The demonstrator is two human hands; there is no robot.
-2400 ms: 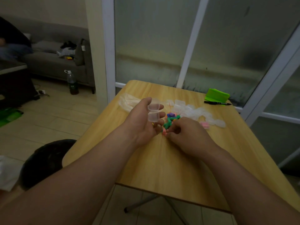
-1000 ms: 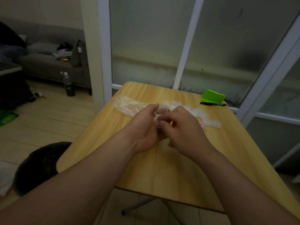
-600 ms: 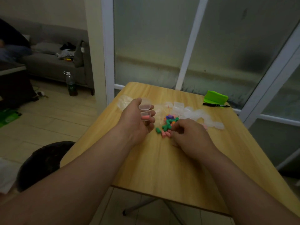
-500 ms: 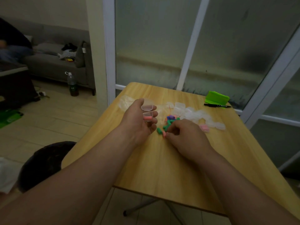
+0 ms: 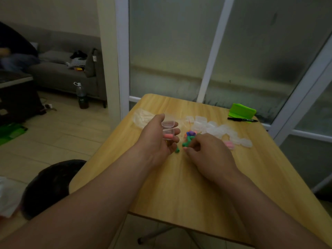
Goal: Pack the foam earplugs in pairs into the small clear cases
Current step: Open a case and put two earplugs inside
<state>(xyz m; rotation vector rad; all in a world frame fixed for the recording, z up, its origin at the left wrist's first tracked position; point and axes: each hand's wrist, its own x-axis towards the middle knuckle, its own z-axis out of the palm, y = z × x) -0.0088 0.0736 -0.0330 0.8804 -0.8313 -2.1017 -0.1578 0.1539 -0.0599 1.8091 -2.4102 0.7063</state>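
gripping an open clear case (image 5: 168, 132) holding one pink earplug (image 5: 168, 136), the left hand (image 5: 158, 141) is at 9 o'clock of the earplug pile (image 5: 189, 136) on the tabletop (image 5: 179, 186); the right hand (image 5: 206, 151) curls at the pile's 6 o'clock edge, grasp unclear.

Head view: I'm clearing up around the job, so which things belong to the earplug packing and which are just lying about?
Job: open clear case with one pink earplug inside, held by the left hand; loose earplugs by the right hand; spare clear cases.
Lying about: green object, black pen, plastic bag, bottle on the floor.
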